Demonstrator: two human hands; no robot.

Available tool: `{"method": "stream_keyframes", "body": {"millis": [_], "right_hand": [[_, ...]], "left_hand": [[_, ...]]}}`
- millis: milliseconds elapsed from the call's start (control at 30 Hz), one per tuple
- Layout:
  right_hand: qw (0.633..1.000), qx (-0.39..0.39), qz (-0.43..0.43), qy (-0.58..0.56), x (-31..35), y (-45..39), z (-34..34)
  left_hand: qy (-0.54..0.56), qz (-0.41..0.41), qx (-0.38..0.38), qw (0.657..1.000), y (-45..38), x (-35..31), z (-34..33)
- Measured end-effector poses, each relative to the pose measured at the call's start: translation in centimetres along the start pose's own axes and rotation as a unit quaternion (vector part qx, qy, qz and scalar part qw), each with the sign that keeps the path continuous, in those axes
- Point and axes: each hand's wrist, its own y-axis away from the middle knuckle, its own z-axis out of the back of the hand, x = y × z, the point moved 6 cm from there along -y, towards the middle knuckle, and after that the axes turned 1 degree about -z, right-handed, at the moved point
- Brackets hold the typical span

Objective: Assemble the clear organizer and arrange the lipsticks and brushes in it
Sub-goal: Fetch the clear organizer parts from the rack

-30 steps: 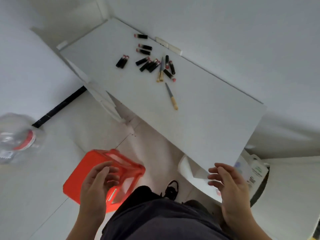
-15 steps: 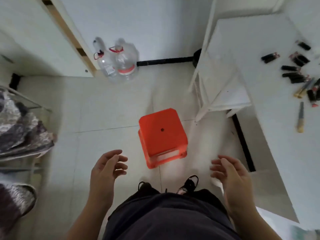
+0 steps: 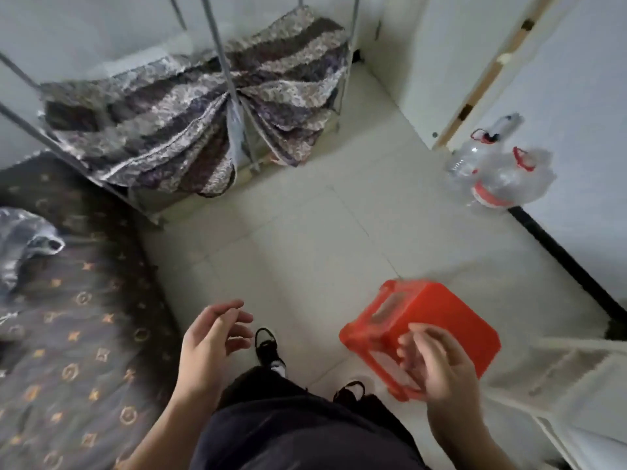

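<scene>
The organizer, the lipsticks and the brushes were nowhere in the picture. Both hands were held up in front of the person's dark trousers (image 3: 305, 432). The left hand (image 3: 207, 347) had a loose, half-open grip with the fingers softly bent, and it held nothing. The right hand (image 3: 437, 364) looked the same, loose and holding nothing, though it was a bit blurry. It was in front of a red plastic stool (image 3: 441, 320) that stood on the pale tiled floor (image 3: 305, 239). Two black shoes (image 3: 268, 347) showed below the hands. A dark patterned bed cover (image 3: 74, 351) lay to the left. Further off, a stripy cloth (image 3: 190, 110) hung on a metal frame (image 3: 224, 62). Clear water bottles (image 3: 502, 174) with red rings stood by the wall at the right.
</scene>
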Motion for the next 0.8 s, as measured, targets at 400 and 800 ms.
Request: {"method": "stream_keyframes", "body": {"millis": [400,800], "right_hand": [[0.989,0.129,0.036,0.055,4.1,-5.7,-20.8],[0.982,0.172,0.027,0.08,8.5,-15.5,-34.0]], "left_hand": [[0.047,-0.025,-0.129,0.99,-7.0,-5.4,14.5],[0.036,-0.014,-0.163,0.986,-19.4,-10.9,15.5]]}}
